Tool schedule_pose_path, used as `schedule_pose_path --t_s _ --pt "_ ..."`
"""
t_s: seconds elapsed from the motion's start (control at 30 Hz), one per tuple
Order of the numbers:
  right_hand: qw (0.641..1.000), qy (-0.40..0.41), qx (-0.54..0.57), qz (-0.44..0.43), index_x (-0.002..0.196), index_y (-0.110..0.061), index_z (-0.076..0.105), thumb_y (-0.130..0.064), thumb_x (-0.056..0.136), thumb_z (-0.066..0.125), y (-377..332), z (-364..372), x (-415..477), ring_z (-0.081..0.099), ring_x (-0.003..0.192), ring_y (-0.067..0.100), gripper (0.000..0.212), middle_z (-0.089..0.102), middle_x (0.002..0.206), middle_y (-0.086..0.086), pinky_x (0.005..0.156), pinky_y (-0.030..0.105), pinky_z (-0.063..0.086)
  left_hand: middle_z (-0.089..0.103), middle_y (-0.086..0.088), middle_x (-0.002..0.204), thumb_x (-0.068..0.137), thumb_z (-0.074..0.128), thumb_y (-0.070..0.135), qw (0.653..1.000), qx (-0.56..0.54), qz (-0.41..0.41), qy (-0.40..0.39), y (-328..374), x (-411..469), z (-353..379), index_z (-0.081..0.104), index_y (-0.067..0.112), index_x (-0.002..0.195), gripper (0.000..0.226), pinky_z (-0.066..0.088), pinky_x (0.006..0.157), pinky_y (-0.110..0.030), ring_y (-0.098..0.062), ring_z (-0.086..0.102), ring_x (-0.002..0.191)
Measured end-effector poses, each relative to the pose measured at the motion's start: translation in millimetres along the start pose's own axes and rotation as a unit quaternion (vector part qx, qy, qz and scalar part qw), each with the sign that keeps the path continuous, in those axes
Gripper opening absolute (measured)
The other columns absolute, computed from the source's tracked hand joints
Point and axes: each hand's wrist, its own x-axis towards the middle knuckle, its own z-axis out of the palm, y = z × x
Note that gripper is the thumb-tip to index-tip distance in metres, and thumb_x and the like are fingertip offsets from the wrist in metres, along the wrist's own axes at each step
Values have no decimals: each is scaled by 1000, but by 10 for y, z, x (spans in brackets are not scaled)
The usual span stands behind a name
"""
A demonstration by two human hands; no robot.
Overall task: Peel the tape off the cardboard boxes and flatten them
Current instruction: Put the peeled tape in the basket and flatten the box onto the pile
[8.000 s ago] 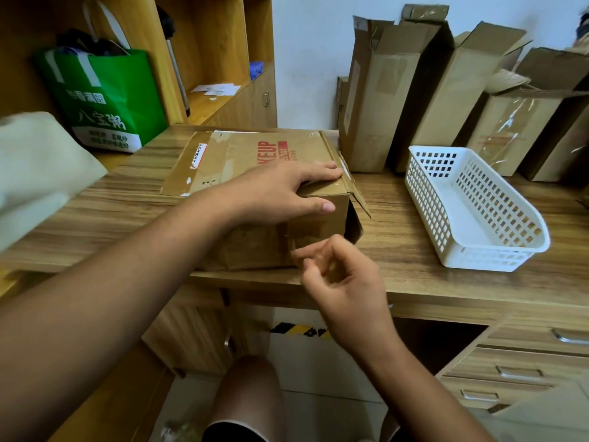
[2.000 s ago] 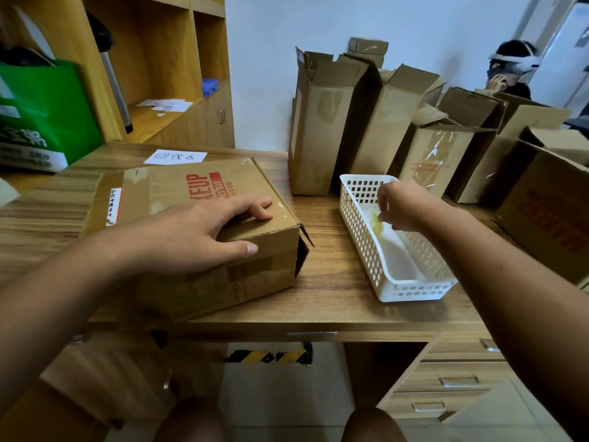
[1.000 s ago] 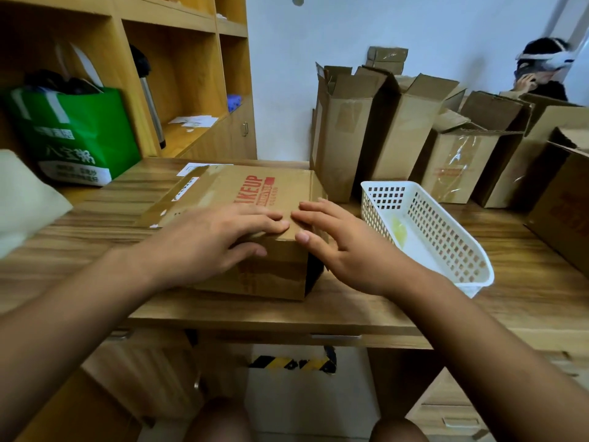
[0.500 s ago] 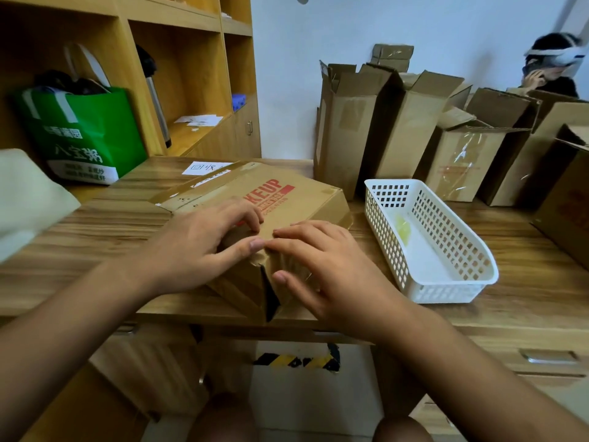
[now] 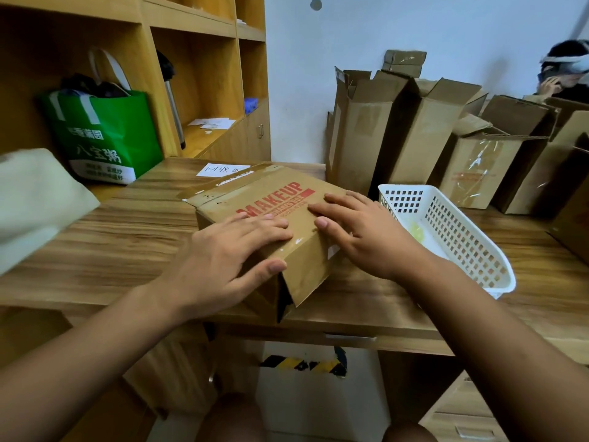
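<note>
A brown cardboard box (image 5: 271, 194) with red MAKEUP lettering lies on the wooden desk (image 5: 127, 237), turned so one corner points toward me and its near end flap gapes open. My left hand (image 5: 223, 253) lies flat on the box's top near that corner, thumb down the side. My right hand (image 5: 360, 231) rests on the top's right edge with fingers straight. Clear tape strips glint on the top beside my left fingers. A small yellowish wad (image 5: 416, 232) lies inside the white basket (image 5: 471, 250).
Several opened cardboard boxes (image 5: 363, 135) stand along the wall behind the basket. A green bag (image 5: 105, 138) sits in the shelf unit at left, a pale cloth (image 5: 35, 199) at the desk's left edge. A paper label (image 5: 223, 170) lies behind the box. Another person sits far right.
The box has been rotated on the desk so its open end faces me more. My right hand moved from the near side up onto the top's right edge; my left hand stays flat.
</note>
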Motion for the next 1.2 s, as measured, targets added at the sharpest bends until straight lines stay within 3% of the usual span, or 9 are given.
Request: schedule_pose_path --t_s 0.13,0.3,0.43,0.6,0.7,0.77,0.87,1.0,1.2 --pt "997 33 -61 -15 148 -53 38 -74 95 12 16 -19 -131 29 145 19 63 39 157 -17 120 52 24 52 16 146 96 39 69 1000 9 -7 3 -16 -29 3 56 34 137 57 34 118 -43 1 39 140" --pt "994 56 -87 -16 147 -47 44 -62 98 29 -14 -109 -354 34 129 11 54 45 149 -25 107 38 31 50 18 146 99 42 48 999 -25 -21 26 -161 -116 -22 58 32 136 44 32 119 -40 4 37 140" --pt "994 83 -61 -35 143 -44 50 -57 95 39 -3 -96 -536 35 121 8 51 51 144 -25 101 38 41 48 17 148 100 34 44 997 -32 -62 27 -274 -162 1 54 32 141 47 33 119 -42 0 36 143" --pt "991 108 -38 -74 145 -39 50 -50 92 54 63 -4 -630 35 137 16 54 49 147 -18 111 45 41 48 11 150 101 31 37 996 -26 -72 46 -283 -144 115 49 27 145 48 37 117 -44 -3 33 145" --pt "991 96 -39 -80 152 -38 39 -44 90 66 125 45 -637 26 148 18 68 37 157 -12 119 50 35 48 8 151 101 35 30 996 -11 -57 67 -244 -136 160 50 23 144 46 36 117 -43 -6 33 146" --pt "992 81 -44 -82 155 -41 30 -39 88 74 163 68 -651 21 151 18 80 24 163 -9 121 46 32 46 6 152 101 41 34 996 3 -44 72 -206 -148 177 49 21 146 47 32 119 -42 -7 32 147" --pt "993 77 -44 -75 156 -44 24 -36 86 77 190 85 -662 22 150 17 88 12 164 -10 116 37 32 42 6 155 94 48 56 998 30 -33 53 -156 -174 213 42 22 150 66 25 122 -41 -8 28 148" --pt "989 91 -84 -85 156 -37 28 -36 88 73 214 70 -650 31 144 16 81 27 159 -4 111 33 39 33 5 159 83 49 75 997 60 -39 18 -141 -178 254 29 26 155 89 17 124 -42 -14 23 150" --pt "986 95 -68 -118 156 -30 33 -43 89 60 281 62 -671 30 150 19 73 34 161 -1 114 33 33 38 4 157 82 58 67 997 53 -39 35 -140 -146 265 34 24 154 87 22 123 -45 -16 30 147"
